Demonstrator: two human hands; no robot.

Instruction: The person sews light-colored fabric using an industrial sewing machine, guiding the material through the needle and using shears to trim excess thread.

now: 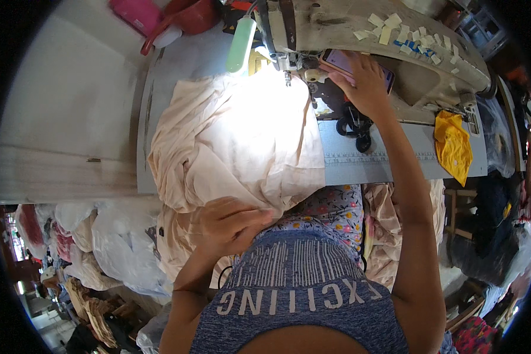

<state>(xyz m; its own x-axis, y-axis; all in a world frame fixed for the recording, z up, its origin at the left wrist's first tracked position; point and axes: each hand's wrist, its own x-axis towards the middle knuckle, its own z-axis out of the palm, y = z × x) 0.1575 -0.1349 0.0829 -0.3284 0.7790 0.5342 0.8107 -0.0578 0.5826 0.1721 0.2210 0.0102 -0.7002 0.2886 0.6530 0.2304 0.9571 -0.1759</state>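
My right hand reaches up under the arm of a sewing machine. Its fingers are stretched out over a smartphone with a lit screen and touch it. A large piece of cream fabric is spread beneath the needle area and hangs over the table's front edge. At that hanging edge, near my lap, is my left hand, fingers curled together. Whatever its fingertips pinch is too blurred to make out. Black-handled scissors lie beside the fabric, below my right hand.
A pale green lamp lights the needle area. A yellow cloth hangs at the table's right end, past a ruler strip. Red and pink containers stand at the back left. More cream fabric hangs by my right side.
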